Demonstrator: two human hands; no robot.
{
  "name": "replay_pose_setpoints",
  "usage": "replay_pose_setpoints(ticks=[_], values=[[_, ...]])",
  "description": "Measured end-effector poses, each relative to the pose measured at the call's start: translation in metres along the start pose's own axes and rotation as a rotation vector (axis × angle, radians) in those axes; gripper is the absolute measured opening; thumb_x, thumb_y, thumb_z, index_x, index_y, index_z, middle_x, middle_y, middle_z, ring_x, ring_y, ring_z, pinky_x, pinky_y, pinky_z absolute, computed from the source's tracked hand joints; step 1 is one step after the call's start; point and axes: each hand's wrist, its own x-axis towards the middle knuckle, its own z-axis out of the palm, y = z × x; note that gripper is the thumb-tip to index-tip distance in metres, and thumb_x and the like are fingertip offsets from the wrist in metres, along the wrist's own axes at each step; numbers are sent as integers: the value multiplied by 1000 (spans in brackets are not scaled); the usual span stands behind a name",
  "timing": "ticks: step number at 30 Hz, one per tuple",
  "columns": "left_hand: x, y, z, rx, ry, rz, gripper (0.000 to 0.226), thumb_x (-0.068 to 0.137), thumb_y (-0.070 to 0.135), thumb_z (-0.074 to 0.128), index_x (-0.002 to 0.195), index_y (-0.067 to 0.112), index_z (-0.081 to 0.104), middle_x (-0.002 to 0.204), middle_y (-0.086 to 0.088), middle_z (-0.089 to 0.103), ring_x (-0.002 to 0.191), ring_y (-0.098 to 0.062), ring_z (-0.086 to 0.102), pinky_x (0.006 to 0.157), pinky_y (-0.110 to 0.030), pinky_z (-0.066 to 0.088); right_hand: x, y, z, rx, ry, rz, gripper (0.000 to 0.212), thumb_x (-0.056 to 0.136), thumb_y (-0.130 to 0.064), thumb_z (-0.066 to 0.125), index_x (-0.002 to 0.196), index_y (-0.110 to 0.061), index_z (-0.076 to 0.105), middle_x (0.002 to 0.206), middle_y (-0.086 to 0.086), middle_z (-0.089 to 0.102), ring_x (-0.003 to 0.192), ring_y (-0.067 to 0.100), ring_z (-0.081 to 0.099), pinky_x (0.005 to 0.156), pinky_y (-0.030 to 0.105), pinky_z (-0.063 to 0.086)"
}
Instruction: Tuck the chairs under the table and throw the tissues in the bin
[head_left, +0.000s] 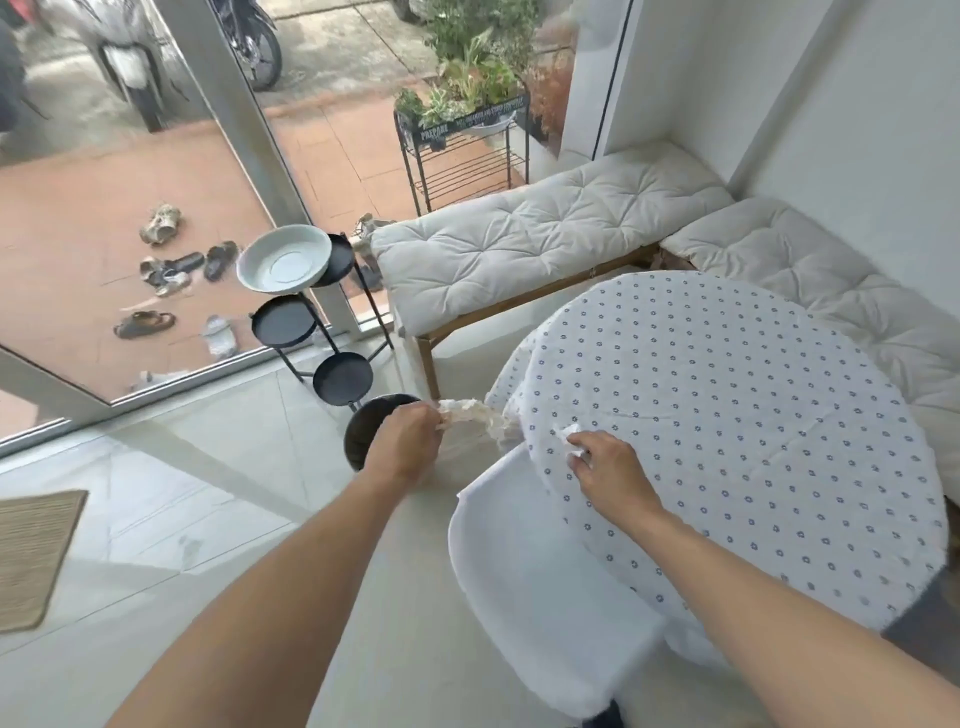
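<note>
A round table (727, 415) under a white cloth with small blue flowers fills the right side. A white chair (540, 597) is pushed against its near left edge, its back below my arms. My left hand (410, 436) is shut on a crumpled white tissue (478, 415) and hovers over the rim of a black bin (363, 431) on the floor left of the table. My right hand (605, 465) rests on the table's left edge, fingers closed on a second small white tissue (566, 434).
A black tiered plant stand (311, 322) with a white dish (285, 260) stands behind the bin by the glass door. A cushioned corner bench (519, 244) runs behind the table. A woven mat (31, 556) lies on the pale tiled floor at left.
</note>
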Motion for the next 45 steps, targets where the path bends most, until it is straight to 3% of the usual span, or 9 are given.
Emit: replay_pose_setpoints(ticks=[7,13,16,20,28,30,33,35,45], values=[[-36,-111,-50,-8,30,-122,20,93,2,56,86,0,74,89,-18,68,83,-39,62,74,-47,51,31,-100,76,-8,-41,-105,26,91,-7,64,116,-13,70,104,10,69,94,27,64,88,40,52],[-26,-208,-38,-64,20,-248,24,95,9,59,74,0,66,79,-15,61,74,-35,55,63,-40,42,82,-151,158,-59,-138,-159,15,91,-2,59,96,-10,70,87,9,68,84,29,58,76,39,45],[-2,-257,-13,-106,-2,-270,25,96,12,62,74,1,66,74,-10,56,72,-34,55,61,-37,38,118,-159,210,-59,-205,-139,17,90,-1,56,84,-16,63,79,3,57,77,24,48,71,34,37],[50,-325,40,-152,-72,-302,26,97,15,63,75,3,67,74,-8,56,72,-32,55,61,-37,38,181,-148,291,-87,-308,-78,15,94,-7,54,101,-11,67,89,10,65,84,30,56,75,42,47],[165,-419,178,-276,-234,-317,16,94,22,70,88,8,76,85,-10,71,82,-30,64,74,-43,54,293,-92,446,-65,-391,125,10,92,-9,52,90,-9,62,81,11,66,78,35,59,69,45,53],[184,-431,213,-309,-288,-306,15,91,25,72,98,12,78,97,-9,74,92,-29,66,80,-38,54,308,-75,472,-65,-436,166,20,89,-7,55,107,-9,63,94,13,69,89,36,61,77,43,54],[200,-441,247,-354,-379,-295,45,86,25,75,130,20,69,131,-4,68,118,-24,62,94,-26,46,320,-57,493,-68,-519,182,42,81,-7,61,123,-12,59,118,13,66,111,35,59,85,36,48],[202,-444,259,-321,-439,-275,60,89,26,74,145,19,55,147,-4,58,132,-25,55,106,-30,43,319,-51,494,-37,-518,192,49,77,-6,62,125,-15,57,125,7,63,117,30,58,90,34,47],[206,-403,179,-136,-485,-151,57,101,34,54,152,13,40,152,-4,49,137,-27,47,108,-42,44,283,-94,413,-22,-428,356,62,93,-24,62,149,-8,39,155,13,41,143,30,38,117,42,34]])
